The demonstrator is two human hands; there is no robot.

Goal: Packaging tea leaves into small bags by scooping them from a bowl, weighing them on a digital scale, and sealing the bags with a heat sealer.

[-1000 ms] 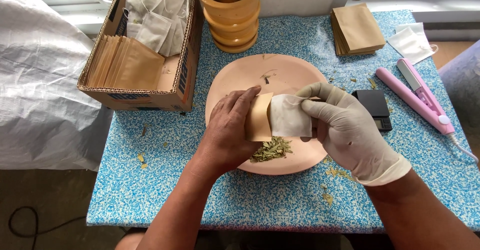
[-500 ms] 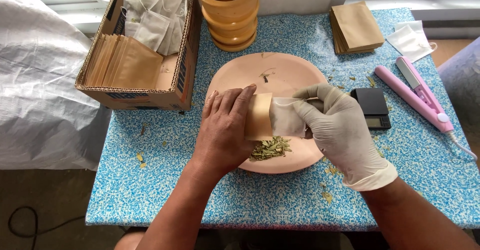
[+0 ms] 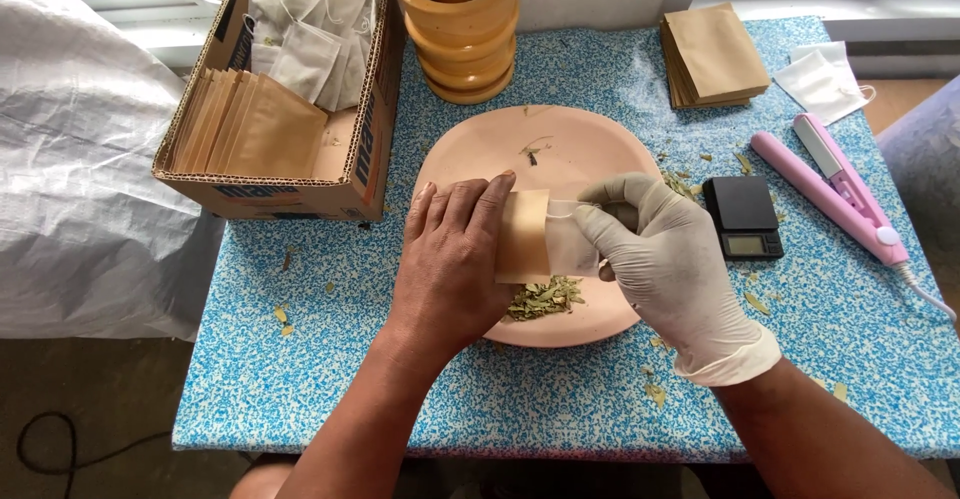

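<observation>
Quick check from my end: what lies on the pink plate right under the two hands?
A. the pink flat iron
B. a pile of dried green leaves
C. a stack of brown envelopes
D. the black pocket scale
B: a small pile of dried green leaves lies on the pink plate, just below the left hand and the gloved right hand.

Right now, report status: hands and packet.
Left hand bare, holding tan packet. Gloved right hand pinching white tea bag at its mouth. Dried leaves on pink plate beneath.
</observation>
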